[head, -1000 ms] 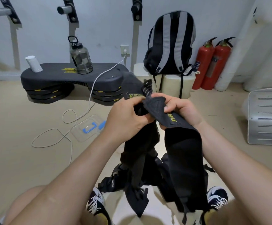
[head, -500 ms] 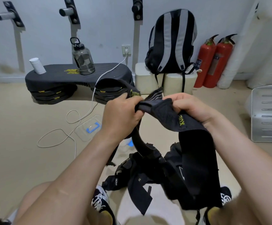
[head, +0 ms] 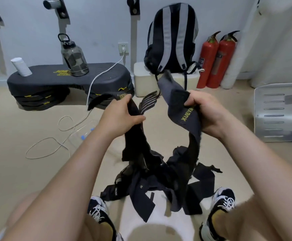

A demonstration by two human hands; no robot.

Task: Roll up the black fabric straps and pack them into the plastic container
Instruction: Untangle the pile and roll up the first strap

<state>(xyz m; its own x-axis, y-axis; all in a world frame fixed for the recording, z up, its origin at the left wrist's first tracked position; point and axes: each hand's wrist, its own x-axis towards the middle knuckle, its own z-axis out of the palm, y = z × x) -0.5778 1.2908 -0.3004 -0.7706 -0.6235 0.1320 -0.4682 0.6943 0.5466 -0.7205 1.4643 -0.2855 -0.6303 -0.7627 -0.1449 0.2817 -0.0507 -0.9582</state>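
Seen from the head camera, both hands are raised in the middle of the scene, apart from each other, each closed on a length of fabric. The left hand grips a black strap with fingers and thumb curled round it, and the strap hangs down towards the floor. The right hand clutches a wider grey-black strap with yellow lettering; its free end sticks up and far, the rest drooping below the wrist. Both lengths run down into a heap of black straps on the floor between two sneakers. The clear plastic container lies on the floor to the left, largely hidden behind the left forearm. Far left, a water jug stands on a black stepper platform, a white cable trailing across it. A backpack sits on a white box, with two fire extinguishers to its right.
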